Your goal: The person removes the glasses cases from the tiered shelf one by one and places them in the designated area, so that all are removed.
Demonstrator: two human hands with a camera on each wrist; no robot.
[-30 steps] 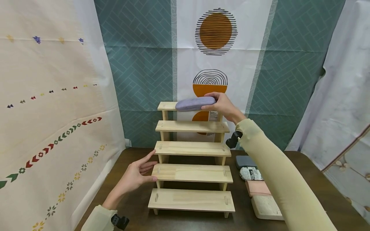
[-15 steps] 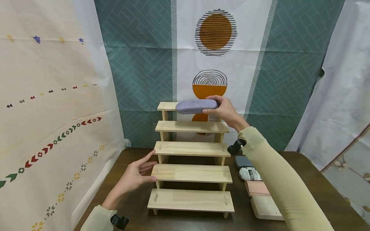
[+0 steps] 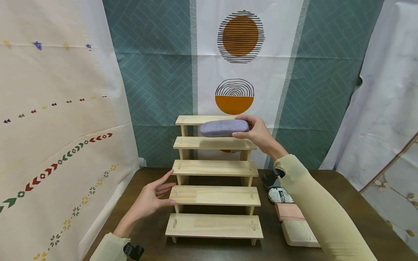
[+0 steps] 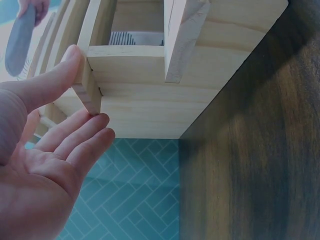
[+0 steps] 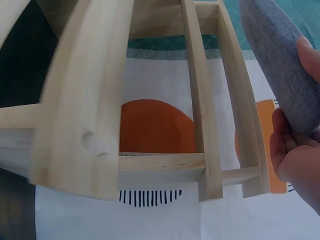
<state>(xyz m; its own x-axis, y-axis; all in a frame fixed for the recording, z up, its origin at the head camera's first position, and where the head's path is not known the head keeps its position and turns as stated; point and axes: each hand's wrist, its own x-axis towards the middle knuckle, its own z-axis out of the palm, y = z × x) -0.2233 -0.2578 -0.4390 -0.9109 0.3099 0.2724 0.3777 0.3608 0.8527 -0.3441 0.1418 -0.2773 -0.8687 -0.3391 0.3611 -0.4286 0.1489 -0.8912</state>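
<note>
A lavender fabric-covered glasses case (image 3: pixel 224 128) hangs level in front of the top tiers of a wooden step shelf (image 3: pixel 215 168). My right hand (image 3: pixel 259 136) grips its right end, thumb on the near side and fingers behind. In the right wrist view the case (image 5: pixel 282 60) looks grey-blue and stands apart from the boards. My left hand (image 3: pixel 150 199) is at the shelf's left side and pinches the end of a lower board. The left wrist view shows the thumb (image 4: pixel 70 57) on one edge of that board and the fingertips at the opposite edge.
On the brown table (image 3: pixel 147 232), right of the shelf, several cases lie in a row: a dark one partly behind the right wrist, a printed one (image 3: pixel 280 195), a pink one (image 3: pixel 290 211) and a cream one (image 3: pixel 298 233). Patterned cloths hang behind and at both sides.
My right hand has brought the glasses case down and nearer, from the top tier to in front of the gap below it. My left hand keeps its place on the shelf.
</note>
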